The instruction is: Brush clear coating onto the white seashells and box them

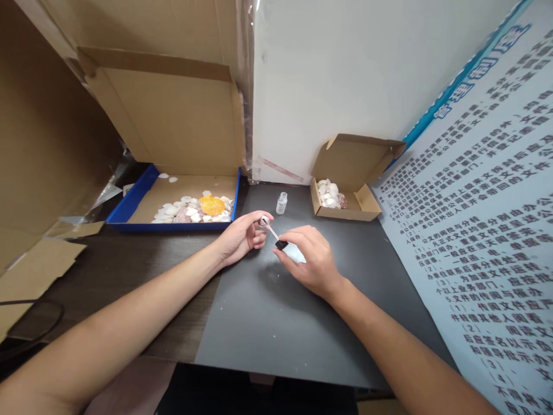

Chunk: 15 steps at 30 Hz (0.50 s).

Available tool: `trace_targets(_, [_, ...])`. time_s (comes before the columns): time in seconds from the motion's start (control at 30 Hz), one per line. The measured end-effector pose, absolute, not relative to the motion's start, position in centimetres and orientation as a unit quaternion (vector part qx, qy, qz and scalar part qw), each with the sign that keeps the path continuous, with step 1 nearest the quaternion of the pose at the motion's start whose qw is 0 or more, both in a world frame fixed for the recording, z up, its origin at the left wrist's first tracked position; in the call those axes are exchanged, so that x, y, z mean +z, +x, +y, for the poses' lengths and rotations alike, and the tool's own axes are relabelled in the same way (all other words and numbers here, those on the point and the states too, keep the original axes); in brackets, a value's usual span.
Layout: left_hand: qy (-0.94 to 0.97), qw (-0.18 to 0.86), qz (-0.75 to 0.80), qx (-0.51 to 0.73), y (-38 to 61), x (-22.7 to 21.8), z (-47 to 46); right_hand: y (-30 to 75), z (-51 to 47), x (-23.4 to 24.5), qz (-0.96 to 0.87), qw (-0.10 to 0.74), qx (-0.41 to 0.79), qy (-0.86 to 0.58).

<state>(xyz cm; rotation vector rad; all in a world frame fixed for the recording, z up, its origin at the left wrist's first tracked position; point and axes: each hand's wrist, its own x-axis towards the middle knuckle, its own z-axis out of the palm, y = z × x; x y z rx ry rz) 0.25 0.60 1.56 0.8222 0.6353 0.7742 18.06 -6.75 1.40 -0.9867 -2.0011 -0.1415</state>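
My left hand (pixel 241 236) pinches a small pale shell (pixel 264 221) between thumb and fingers, just above the dark grey mat (pixel 276 311). My right hand (pixel 307 258) grips the black cap of a thin brush applicator (pixel 276 238), whose tip touches the shell. A small clear bottle (pixel 281 203) stands open on the mat just behind both hands.
A blue-edged cardboard tray (pixel 129 203) with several white shells and an orange one sits at the back left. A small open cardboard box (pixel 345 196) holding shells stands at the back right. A printed poster (pixel 484 230) leans along the right. Cardboard walls rise behind.
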Motion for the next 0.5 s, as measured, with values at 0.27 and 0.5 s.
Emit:
trace_targets(0.27, [0.389,0.813,0.278,0.333,0.01,1.28,0.60,18.03,-6.86,1.55,-0.809,0.444,-0.031,-0.384])
trace_targets(0.5, [0.390,0.816,0.274,0.329,-0.04,1.00,0.73,17.99,-6.92,1.52,-0.788,0.478,-0.046,-0.385])
